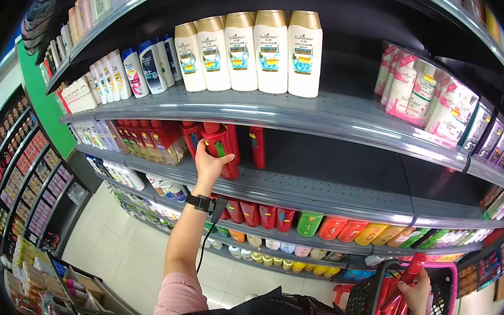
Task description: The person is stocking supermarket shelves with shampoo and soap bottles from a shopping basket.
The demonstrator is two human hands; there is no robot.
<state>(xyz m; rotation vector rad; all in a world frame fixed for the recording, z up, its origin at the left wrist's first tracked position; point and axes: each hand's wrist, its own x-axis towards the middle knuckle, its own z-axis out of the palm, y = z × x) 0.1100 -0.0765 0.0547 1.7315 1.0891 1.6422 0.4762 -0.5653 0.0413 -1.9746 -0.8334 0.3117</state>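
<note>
Two red bottles are gripped: our left hand at the part-stocked shelf's front edge, our right hand at the part-filled basket.

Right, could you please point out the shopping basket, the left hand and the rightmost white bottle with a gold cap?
Shopping basket (pixel 452 295): head view, on its pink rim.
Left hand (pixel 208 165): head view, on its back.
White bottle (pixel 303 60): head view, on its front label.

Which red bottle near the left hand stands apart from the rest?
The rightmost red bottle on that shelf; a gap separates it from the red cluster at the left hand.
</note>
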